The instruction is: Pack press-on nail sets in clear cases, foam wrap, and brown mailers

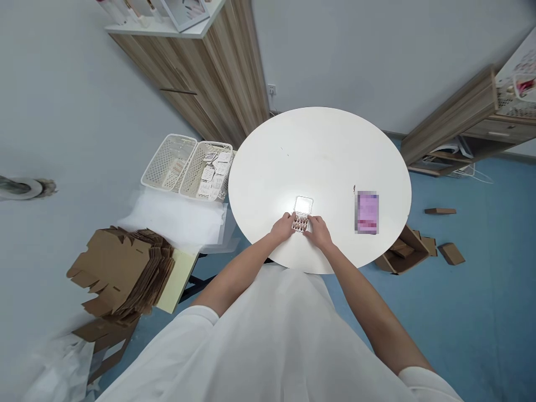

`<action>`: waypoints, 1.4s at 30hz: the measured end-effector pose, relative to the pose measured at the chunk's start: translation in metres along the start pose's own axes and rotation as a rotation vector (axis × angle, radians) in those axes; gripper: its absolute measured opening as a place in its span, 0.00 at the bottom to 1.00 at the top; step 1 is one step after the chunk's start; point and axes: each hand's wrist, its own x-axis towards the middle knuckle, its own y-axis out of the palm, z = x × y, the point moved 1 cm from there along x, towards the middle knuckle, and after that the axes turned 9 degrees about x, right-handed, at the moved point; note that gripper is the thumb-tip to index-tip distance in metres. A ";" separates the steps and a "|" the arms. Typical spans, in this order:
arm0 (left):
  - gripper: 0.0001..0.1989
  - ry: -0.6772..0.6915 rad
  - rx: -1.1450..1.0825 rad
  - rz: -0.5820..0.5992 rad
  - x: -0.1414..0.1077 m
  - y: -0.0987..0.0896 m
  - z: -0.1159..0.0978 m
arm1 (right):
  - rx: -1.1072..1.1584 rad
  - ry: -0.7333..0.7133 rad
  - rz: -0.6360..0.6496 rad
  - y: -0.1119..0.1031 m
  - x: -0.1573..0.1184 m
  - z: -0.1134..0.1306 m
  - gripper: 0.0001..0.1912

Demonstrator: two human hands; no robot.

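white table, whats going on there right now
A person stands at the white table with both hands, left and right, on either side of a small open case. Its lid is up, and rows of small brownish pieces sit inside. A blurred purple item lies to the right on the table. Two white baskets stand off to the left, one holding many white packets.

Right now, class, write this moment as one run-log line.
left hand: at case | right hand: at case | small case: open, on table
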 end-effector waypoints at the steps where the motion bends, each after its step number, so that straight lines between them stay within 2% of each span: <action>1: 0.32 0.001 0.012 0.008 0.000 0.001 -0.001 | -0.001 0.003 0.002 0.000 0.000 0.000 0.31; 6: 0.35 0.005 -0.004 0.010 -0.003 0.007 -0.001 | 0.029 0.023 -0.005 -0.001 -0.001 0.002 0.32; 8: 0.38 -0.008 -0.088 -0.012 -0.007 0.008 0.000 | 0.093 0.034 -0.020 -0.002 -0.004 0.003 0.33; 10: 0.37 -0.038 -0.218 -0.043 -0.011 0.007 0.002 | 0.207 0.080 -0.041 -0.002 -0.007 0.003 0.35; 15: 0.11 -0.117 -0.528 -0.059 -0.016 0.005 0.007 | 0.600 0.254 -0.094 0.003 -0.012 0.001 0.36; 19: 0.04 -0.160 -0.661 -0.072 -0.018 0.005 0.005 | 0.712 0.316 -0.102 0.006 -0.011 0.007 0.34; 24: 0.10 -0.185 -1.035 -0.069 -0.031 0.006 0.008 | 0.816 0.286 -0.025 0.003 -0.017 0.022 0.26; 28: 0.20 -0.230 -1.325 -0.123 -0.050 -0.001 0.013 | 0.881 0.242 -0.044 -0.007 -0.032 0.037 0.29; 31: 0.24 -0.185 -1.488 -0.067 -0.062 -0.008 0.014 | 0.937 0.178 -0.050 -0.017 -0.041 0.048 0.29; 34: 0.26 -0.152 -1.584 -0.053 -0.069 -0.017 0.013 | 0.993 0.144 -0.056 -0.026 -0.045 0.054 0.27; 38: 0.26 -0.142 -1.642 -0.084 -0.074 -0.026 0.008 | 1.100 0.220 -0.091 -0.038 -0.042 0.055 0.23; 42: 0.26 -0.117 -1.653 -0.055 -0.080 -0.031 0.002 | 1.244 0.249 0.052 -0.048 -0.033 0.059 0.24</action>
